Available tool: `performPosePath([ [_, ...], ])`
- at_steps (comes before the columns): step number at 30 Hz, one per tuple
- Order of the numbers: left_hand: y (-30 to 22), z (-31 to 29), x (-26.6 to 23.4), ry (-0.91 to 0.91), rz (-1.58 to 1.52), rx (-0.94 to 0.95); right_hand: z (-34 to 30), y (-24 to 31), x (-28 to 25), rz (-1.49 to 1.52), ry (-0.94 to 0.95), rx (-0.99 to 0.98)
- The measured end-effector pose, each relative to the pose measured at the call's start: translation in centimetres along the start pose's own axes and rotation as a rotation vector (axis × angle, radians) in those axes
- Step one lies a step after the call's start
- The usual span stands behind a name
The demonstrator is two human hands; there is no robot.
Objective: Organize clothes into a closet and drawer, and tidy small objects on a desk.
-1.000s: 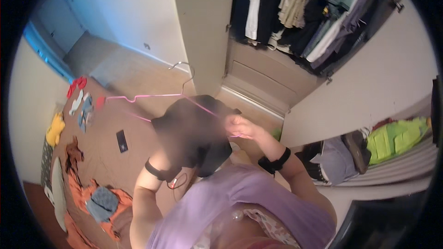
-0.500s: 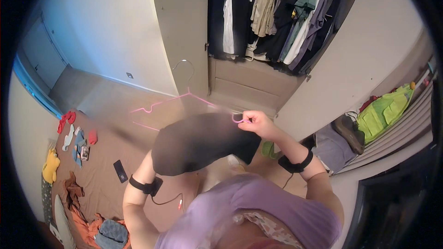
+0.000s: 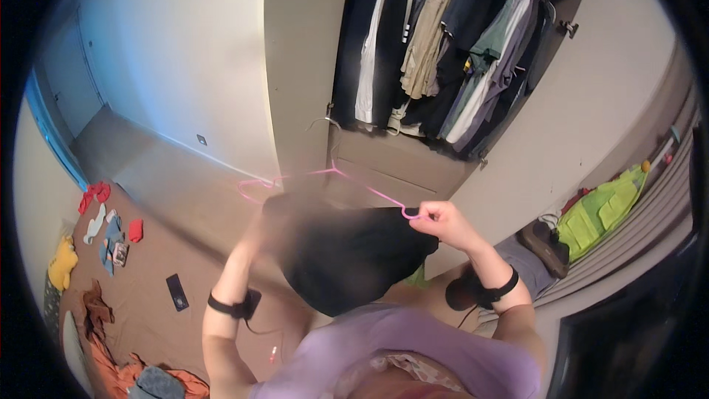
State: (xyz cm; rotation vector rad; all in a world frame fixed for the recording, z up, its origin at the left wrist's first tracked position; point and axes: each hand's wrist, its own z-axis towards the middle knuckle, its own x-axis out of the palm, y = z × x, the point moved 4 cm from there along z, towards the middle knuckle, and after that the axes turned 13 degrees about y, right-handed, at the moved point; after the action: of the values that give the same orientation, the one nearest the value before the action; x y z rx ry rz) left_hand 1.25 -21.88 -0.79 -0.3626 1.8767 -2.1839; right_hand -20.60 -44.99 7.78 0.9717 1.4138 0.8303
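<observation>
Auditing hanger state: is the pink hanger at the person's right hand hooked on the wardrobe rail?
No, the right hand holds the pink hanger by one end, its metal hook free in the air.

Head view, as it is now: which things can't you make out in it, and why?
All in the head view:
- Left hand: motion blur hides its fingers and grip.
- Black garment: upper left part blurred; bunching hides its full shape.
- Pink hanger: lower bar mostly covered by the garment.
- Grey cloth: cut off by the bottom edge.

The brown bed bears 1 black phone and clothes.
</observation>
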Motion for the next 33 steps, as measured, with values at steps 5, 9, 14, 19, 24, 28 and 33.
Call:
performPosePath([
  [5, -3.1, 6.6, -1.1, -0.041, 0.434, -0.057, -2.8, 2.1, -2.6, -0.181, -0.185, -0.028],
  [9, -7.1, 12.7, -0.2, 0.172, 0.878, -0.141, -5.5, 2.5, -6.0, -0.208, -0.470, -0.060],
  [14, -9.2, 23.1, 0.8, 0.355, 1.031, -0.168, -6.2, 1.7, -10.5, -0.542, -0.617, -0.257],
  [19, -10.3, 32.3, 6.8, 0.189, 1.292, 0.175, -8.1, 0.6, -17.0, -0.650, -0.857, -0.215],
  [24, -17.2, 40.5, 10.3, 0.660, 0.937, 0.510, -11.8, 1.1, -23.1, -0.499, -1.121, -0.047],
  [28, -22.4, 53.7, 12.4, 0.293, 0.337, 0.943, -13.9, 3.5, -26.0, -0.604, -1.299, 0.009],
  [33, -22.0, 72.9, 15.3, 0.212, 0.018, 0.806, -14.0, 7.3, -29.4, -0.721, -1.507, 0.072],
])
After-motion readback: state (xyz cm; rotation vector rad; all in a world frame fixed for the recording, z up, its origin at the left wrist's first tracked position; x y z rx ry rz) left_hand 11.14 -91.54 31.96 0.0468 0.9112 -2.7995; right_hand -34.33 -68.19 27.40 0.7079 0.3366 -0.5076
